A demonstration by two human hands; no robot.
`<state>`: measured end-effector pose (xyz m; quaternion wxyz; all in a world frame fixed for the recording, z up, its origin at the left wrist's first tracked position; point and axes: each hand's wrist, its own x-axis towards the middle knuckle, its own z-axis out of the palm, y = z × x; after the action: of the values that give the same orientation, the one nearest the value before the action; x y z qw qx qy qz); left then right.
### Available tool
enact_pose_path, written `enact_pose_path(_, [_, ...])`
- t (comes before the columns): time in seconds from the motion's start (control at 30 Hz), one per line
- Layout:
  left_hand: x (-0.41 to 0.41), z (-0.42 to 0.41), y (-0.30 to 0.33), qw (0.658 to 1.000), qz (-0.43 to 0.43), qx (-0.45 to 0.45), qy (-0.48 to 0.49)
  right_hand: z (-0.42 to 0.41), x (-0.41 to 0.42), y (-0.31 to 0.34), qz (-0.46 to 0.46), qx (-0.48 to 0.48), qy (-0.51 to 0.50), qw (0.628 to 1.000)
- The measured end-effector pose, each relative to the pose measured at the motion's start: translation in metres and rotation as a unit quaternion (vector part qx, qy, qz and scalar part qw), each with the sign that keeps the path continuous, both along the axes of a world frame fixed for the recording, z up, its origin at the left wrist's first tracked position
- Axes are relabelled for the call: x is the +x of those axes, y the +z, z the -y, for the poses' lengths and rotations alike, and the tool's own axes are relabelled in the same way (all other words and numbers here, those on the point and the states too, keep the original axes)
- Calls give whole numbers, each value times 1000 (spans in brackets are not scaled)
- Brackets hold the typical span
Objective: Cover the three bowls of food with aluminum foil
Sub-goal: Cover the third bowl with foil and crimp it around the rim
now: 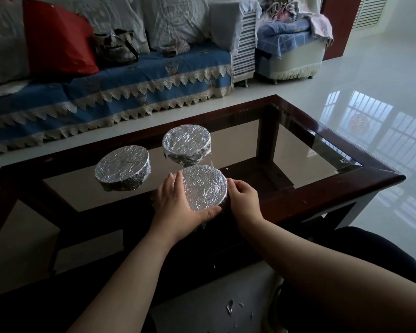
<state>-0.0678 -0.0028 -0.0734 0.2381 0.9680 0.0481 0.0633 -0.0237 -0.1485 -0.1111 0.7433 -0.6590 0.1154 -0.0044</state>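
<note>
We have all 3 bowls under foil on the glass table (pixel 298 150). The nearest bowl (pixel 203 187) sits between our hands: the left hand (pixel 178 203) wraps its left side, thumb hooked along the near rim, and the right hand (pixel 243 197) presses its curled fingers against the right side. Both hands are clamped on this 1 bowl, crimping foil down its wall.

The second bowl (pixel 123 169) lies just beyond and left of the left hand; the third bowl (pixel 186 144) stands straight beyond our fingertips, close to the held bowl.

The risks, as we judge them: squeezing too hard could tear the thin foil at the rim or push the top skin in onto the food. Pushing sideways could slide the bowl on the slick glass into the third bowl. A loose edge under the thumb could spring back open once we let go. Foil scraps (pixel 231 306) lie on the floor near our forearms, hinting that this foil tears easily.
</note>
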Motion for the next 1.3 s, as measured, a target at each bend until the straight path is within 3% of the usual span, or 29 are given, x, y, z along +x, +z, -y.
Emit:
enact_pose_path(0.27, [-1,4,1,1000,-4,6,13,1,7,6,-114,128,25,985])
enact_pose_path(0.57, [-2,12,2,999,4,12,53,7,13,10,-121,139,60,981])
enact_pose_path(0.83, [-1,15,1,998,4,8,69,5,17,3,-110,67,58,990])
enact_pose_path(1.1, [-1,18,-3,995,20,5,103,8,16,4,-2,-111,31,993])
enact_pose_path(1.3, [-3,20,-1,990,20,-2,141,1,4,6,37,-108,32,993])
